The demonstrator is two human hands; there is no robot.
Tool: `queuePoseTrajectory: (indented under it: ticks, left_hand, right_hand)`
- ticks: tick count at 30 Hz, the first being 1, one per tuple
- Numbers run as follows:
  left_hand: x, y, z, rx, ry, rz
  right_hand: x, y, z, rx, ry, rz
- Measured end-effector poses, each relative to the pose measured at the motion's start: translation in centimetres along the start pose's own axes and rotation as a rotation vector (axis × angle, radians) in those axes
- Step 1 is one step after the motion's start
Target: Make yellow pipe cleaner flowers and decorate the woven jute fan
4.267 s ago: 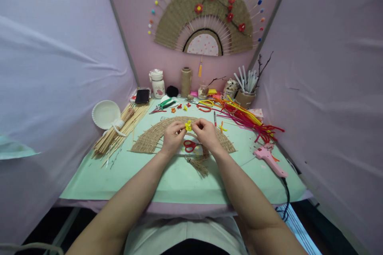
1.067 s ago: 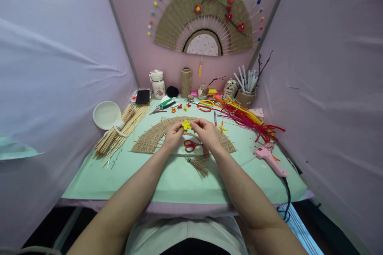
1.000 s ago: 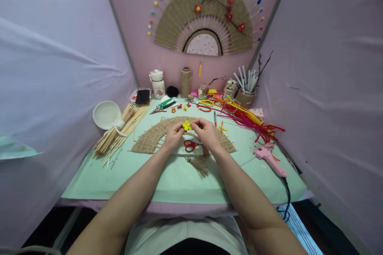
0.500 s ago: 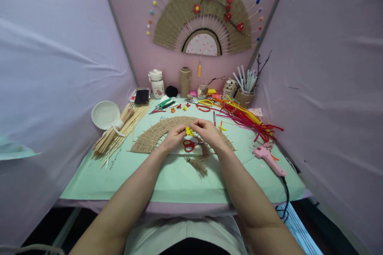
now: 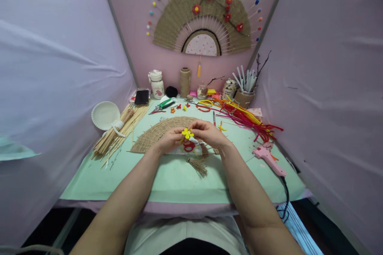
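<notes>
Between my two hands is a small yellow pipe-cleaner flower (image 5: 187,133), its petals turned up toward me. My left hand (image 5: 170,140) pinches its left side with closed fingers. The fingers of my right hand (image 5: 207,132) close on its right edge. Below the flower, red-handled scissors (image 5: 188,146) lie on a woven twine fan (image 5: 155,133), whose middle and right part my hands and wrists partly cover. A twine tassel (image 5: 197,167) hangs off the fan's lower edge onto the table.
A pink glue gun (image 5: 271,159) lies at right, near loose pipe cleaners (image 5: 245,117). Bundled sticks (image 5: 115,135) and a white paper bowl (image 5: 105,115) are at left. Green pliers (image 5: 164,104), small finished flowers (image 5: 178,106) and a twine spool (image 5: 185,81) stand behind the fan.
The yellow flower has tilted so its face shows more fully. Both hands have shifted slightly, the left one a little left and down, still holding it.
</notes>
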State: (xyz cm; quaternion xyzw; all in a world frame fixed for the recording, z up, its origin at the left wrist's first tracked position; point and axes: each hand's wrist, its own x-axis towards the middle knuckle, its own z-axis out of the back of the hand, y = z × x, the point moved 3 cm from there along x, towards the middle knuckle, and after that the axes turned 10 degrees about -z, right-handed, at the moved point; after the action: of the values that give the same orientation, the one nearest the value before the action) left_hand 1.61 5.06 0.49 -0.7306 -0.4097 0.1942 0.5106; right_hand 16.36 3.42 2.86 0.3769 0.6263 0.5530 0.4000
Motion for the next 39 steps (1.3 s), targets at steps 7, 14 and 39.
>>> queuePoseTrajectory:
  ticks: [7,14,39]
  left_hand:
    - [0.1,0.0,-0.3,-0.05,-0.035,-0.073]
    - [0.3,-0.3,0.0,-0.011,-0.101,-0.105]
    - [0.9,-0.8,1.1,0.548,-0.31,-0.469]
  right_hand:
    - [0.5,-0.1,0.1,-0.056,-0.149,0.107]
    - [0.5,0.2,0.0,-0.059,-0.237,0.124]
    - [1.1,-0.5,-1.0,-0.255,-0.379,0.157]
